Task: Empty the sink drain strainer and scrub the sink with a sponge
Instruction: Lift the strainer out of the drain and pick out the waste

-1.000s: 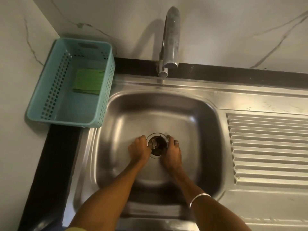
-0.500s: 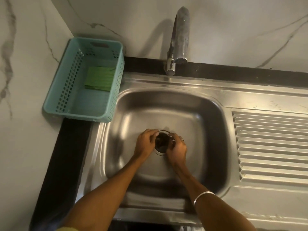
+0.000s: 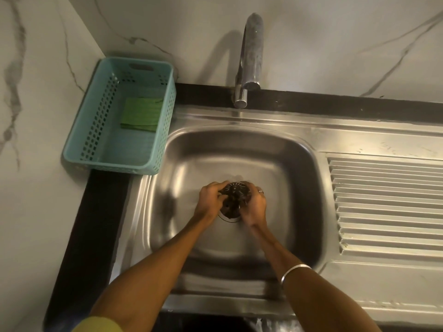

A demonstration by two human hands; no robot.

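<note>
Steel sink [image 3: 182, 164], strainer [image 3: 236, 191] between hands

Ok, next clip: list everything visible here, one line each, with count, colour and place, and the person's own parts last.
Sink: one, stainless steel, centre, with a ribbed drainboard on its right.
Drain strainer: one, dark, held between both hands just above the drain opening.
Drain opening: one, dark with a metal rim, basin floor, partly hidden by the hands.
Faucet: one, chrome, behind the basin.
Basket: one, teal plastic, perforated, back left corner beside the sink.
Sponge: one, green, lying inside the basket.
Counter edge: black, left of and behind the sink.
Wall: white marble with grey veins.
Bangle: one, silver, right wrist.
Left hand: grips the strainer's left side.
Right hand: grips its right side; ring on one finger.
</note>
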